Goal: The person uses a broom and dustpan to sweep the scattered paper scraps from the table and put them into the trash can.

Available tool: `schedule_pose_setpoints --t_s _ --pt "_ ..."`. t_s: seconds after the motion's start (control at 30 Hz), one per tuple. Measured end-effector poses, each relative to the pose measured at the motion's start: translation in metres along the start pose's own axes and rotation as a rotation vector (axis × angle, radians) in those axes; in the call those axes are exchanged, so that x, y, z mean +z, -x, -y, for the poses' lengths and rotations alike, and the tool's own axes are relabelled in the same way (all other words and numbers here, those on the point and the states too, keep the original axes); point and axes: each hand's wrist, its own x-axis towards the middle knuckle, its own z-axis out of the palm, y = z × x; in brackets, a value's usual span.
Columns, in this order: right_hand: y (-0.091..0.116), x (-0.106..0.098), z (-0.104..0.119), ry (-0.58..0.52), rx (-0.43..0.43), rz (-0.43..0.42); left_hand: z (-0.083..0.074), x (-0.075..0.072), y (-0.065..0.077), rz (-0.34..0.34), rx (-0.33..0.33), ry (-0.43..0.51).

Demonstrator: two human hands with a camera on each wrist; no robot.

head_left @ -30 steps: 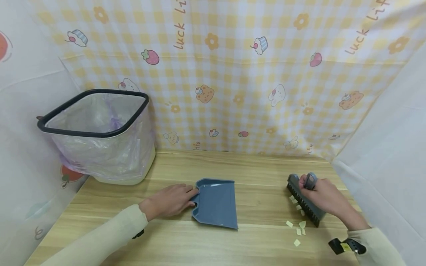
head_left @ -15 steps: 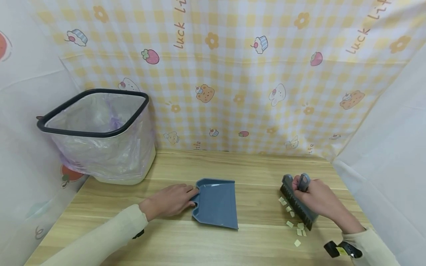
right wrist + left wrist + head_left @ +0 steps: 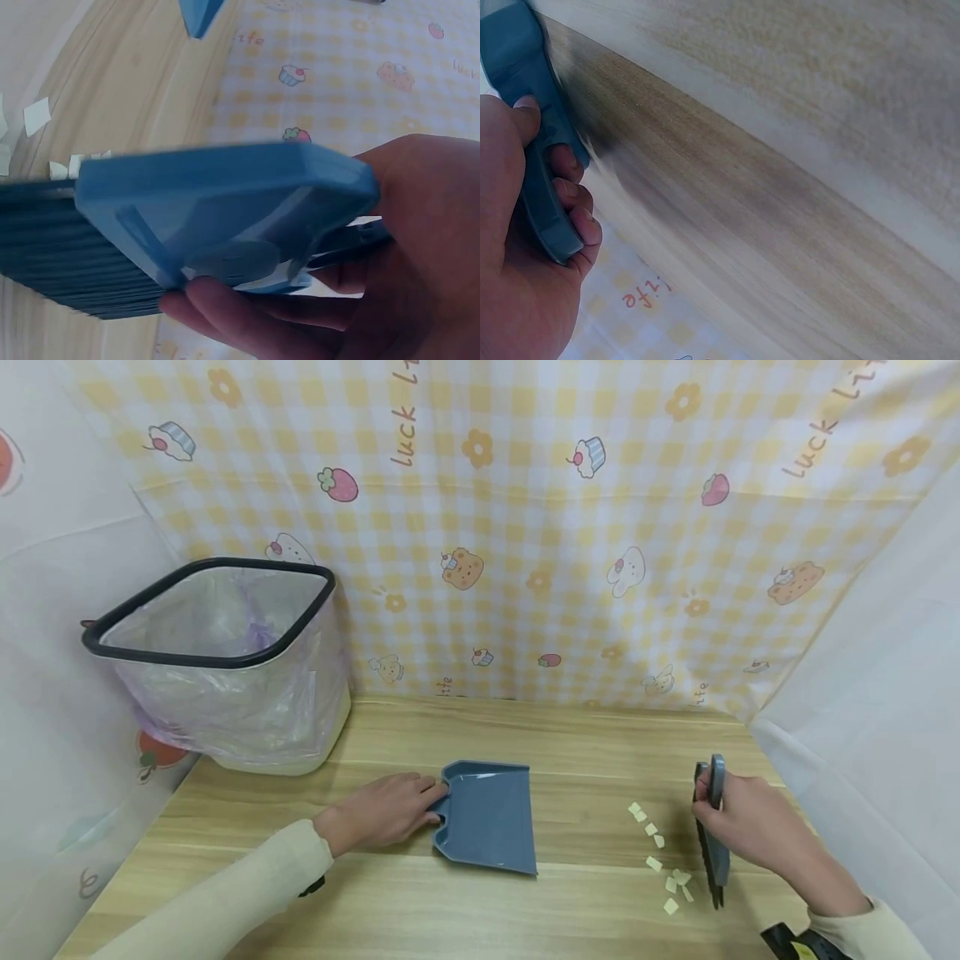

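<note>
the small, flat, pale-yellow paper-like scraps (image 3: pixel 654 864) lie in a loose, slanting string on the wood-grained table (image 3: pixel 585 777), over towards its right edge. just beside them, nearer that edge, is the grey-blue plastic hand brush with dark bristles (image 3: pixel 718 853), tipped on its side; i cannot tell whether the bristles touch the wood. the right grip (image 3: pixel 768 827) is closed firmly round the brush's handle.

around the middle of the table sits the flat grey-blue plastic dustpan (image 3: pixel 491 817), its wide lip facing the right edge and the scraps. the left grip (image 3: pixel 386 814) holds its short handle, thumb on top and fingers curled round.

as i judge it, the sweeping is at an early point: the pan is in place, but no scrap shows on it, so gathering and emptying are left. the pale square bin with a black rim and clear-lilac plastic liner (image 3: pixel 187 657) stands by the table's left edge, its bottom hidden from me.
</note>
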Motion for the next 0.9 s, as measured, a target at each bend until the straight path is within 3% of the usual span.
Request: schedule_pose_setpoints --t_s 0.37,0.5,0.9 --pt "0.010 0.000 0.008 0.017 0.031 0.202 0.001 0.002 0.000 0.004 0.006 -0.015" --pt "0.008 0.003 0.013 0.014 0.033 0.192 0.001 0.003 0.000 0.010 0.000 -0.017" --pt "-0.013 0.008 0.019 -0.145 0.105 0.167 0.001 0.002 0.000 0.017 -0.007 -0.013"
